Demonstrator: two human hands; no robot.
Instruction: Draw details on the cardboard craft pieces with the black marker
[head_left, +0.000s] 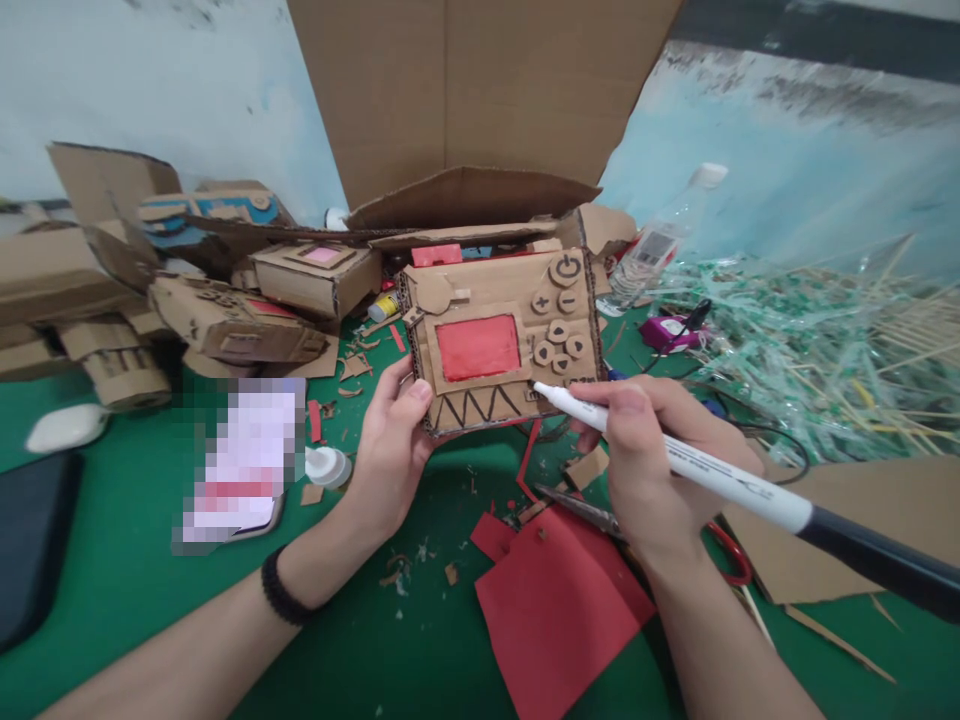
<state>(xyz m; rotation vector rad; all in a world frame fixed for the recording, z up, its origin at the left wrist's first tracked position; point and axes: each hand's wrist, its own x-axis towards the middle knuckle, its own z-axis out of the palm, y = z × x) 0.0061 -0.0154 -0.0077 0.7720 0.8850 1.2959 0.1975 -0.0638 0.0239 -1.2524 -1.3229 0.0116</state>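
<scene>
My left hand (394, 430) grips the lower left corner of a cardboard model device (495, 280), thumb on its front face. The model is held up and tilted toward me. It bears a red screen panel (478, 348), round cardboard buttons with black symbols at its right, and a black zigzag line along the bottom. Between the fingers of my right hand (652, 440) is a white marker (690, 465) with a black end. Its tip is at the model's lower edge, by small black lettering; whether it touches I cannot tell.
Red sheet (559, 610) and scissors (581, 508) lie below my hands on the green table. A phone (251, 450) and white bottle cap (328, 465) are at left. Cardboard models (240, 315) stand behind; a plastic bottle (656, 245) and tangled plastic strips (787, 330) are at right.
</scene>
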